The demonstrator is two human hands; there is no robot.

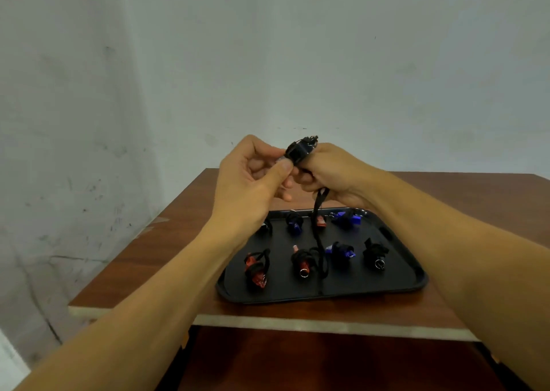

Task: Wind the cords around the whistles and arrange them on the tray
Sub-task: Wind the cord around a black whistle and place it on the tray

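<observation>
Above the tray I hold a black whistle (298, 151) with cord partly wound round it. My left hand (253, 176) pinches its near end between thumb and fingers. My right hand (330, 171) grips the whistle's other side and the black cord (318, 227), whose loose end hangs down onto the black tray (395, 286). Several wound whistles lie on the tray in two rows: red ones (256, 268), blue ones (339, 252) and a black one (375, 255).
The tray lies on a brown wooden table (166, 259) with a pale front edge. A stained white wall stands close behind and to the left. Bare table top lies left of the tray.
</observation>
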